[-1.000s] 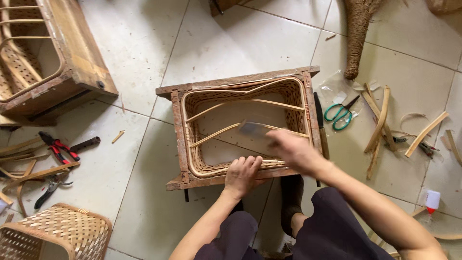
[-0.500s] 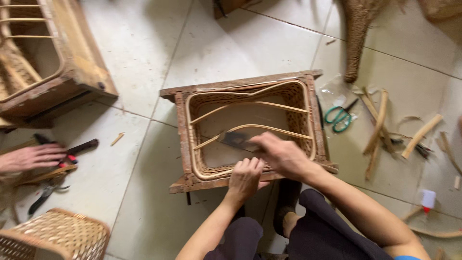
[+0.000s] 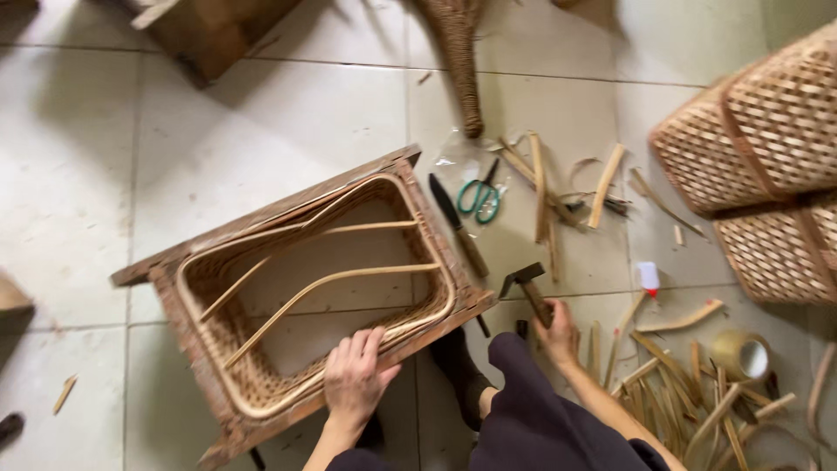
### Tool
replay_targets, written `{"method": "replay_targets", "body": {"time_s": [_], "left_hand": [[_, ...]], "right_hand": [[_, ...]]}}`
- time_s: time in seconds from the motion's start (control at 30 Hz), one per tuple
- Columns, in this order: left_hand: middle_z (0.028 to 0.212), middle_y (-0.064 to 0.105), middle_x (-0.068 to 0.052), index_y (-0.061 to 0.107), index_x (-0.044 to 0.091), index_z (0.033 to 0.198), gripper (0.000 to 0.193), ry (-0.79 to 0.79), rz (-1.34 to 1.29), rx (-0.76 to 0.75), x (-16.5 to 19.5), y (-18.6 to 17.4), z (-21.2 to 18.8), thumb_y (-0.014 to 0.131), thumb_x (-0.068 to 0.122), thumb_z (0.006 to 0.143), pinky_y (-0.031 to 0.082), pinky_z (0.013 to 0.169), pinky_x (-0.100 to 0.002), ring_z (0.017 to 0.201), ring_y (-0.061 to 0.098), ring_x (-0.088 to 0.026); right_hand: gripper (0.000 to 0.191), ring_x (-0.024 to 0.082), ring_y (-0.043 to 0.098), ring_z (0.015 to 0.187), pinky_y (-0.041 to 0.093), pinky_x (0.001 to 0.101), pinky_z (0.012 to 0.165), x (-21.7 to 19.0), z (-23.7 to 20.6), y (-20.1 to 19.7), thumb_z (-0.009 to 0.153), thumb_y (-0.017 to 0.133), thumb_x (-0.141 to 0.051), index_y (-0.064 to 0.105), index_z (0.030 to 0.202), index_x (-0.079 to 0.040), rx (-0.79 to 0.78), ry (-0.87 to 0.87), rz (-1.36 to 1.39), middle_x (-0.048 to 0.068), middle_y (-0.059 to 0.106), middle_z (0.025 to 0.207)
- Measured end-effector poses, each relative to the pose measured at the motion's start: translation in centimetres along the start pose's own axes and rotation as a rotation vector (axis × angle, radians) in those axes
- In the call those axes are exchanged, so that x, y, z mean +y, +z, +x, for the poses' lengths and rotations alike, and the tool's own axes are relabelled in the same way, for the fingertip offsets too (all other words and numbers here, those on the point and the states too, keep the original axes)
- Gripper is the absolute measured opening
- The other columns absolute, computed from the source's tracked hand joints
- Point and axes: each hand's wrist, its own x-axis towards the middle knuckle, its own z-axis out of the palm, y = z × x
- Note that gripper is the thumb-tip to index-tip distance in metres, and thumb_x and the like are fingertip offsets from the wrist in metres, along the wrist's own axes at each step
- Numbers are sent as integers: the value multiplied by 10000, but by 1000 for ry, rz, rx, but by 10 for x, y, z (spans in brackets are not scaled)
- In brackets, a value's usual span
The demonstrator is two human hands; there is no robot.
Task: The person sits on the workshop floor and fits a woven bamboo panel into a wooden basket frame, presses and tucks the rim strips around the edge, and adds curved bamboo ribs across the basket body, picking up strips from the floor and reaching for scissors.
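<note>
A rectangular wooden frame (image 3: pixel 261 218) with a woven rattan lining lies on the tiled floor, with thin curved cane strips crossing its open middle. My left hand (image 3: pixel 356 377) rests flat on the frame's near rim. To the right of the frame my right hand (image 3: pixel 556 336) grips the wooden handle of a hammer (image 3: pixel 527 286), whose dark head points up and left, just above the floor.
A dark knife (image 3: pixel 456 223) and green-handled scissors (image 3: pixel 480 197) lie right of the frame. Cane offcuts (image 3: pixel 676 384) are scattered at the right, with a tape roll (image 3: pixel 742 353) and a small white bottle (image 3: pixel 649 276). Woven baskets (image 3: pixel 758 166) stand at far right.
The view has swung right. My right hand left the frame's inside, where it held a flat tool, and now holds the hammer beside the frame. My left hand stays on the near rim.
</note>
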Motion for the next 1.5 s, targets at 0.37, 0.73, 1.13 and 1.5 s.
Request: {"method": "replay_targets", "body": {"time_s": [0.37,0.73,1.13,1.5], "left_hand": [[846,683,17,743,163,928,254,-242,-218,-30,17,-1,5,755,399,837,505,679,-348,776,624,-185],[1058,611,-128,665,78,1152,692,57,-49,56,9,7,-2,854,518,651,508,759,-436,907,586,-289],[975,615,-56,664,54,1191,682,186,-42,76,-2,12,-7,866,339,605,513,823,-405,918,598,-255],[894,599,-38,697,63,1140,578,209,-49,93,-3,17,-10,870,331,659,513,722,-371,817,597,-227]], "right_hand": [[537,319,608,1136,543,453,936,-56,157,-16,939,761,-313,495,1314,-34,76,-68,-32,198,573,1234],[175,342,682,820,566,446,706,-24,227,-26,897,803,-118,719,977,12,118,-216,-299,228,686,941],[330,117,606,730,547,266,644,-162,256,-115,1236,573,-328,680,1116,-40,349,-479,695,47,668,928],[333,86,403,507,361,267,426,-335,138,31,1118,370,-345,559,993,-101,-427,-265,665,-30,467,647]]}}
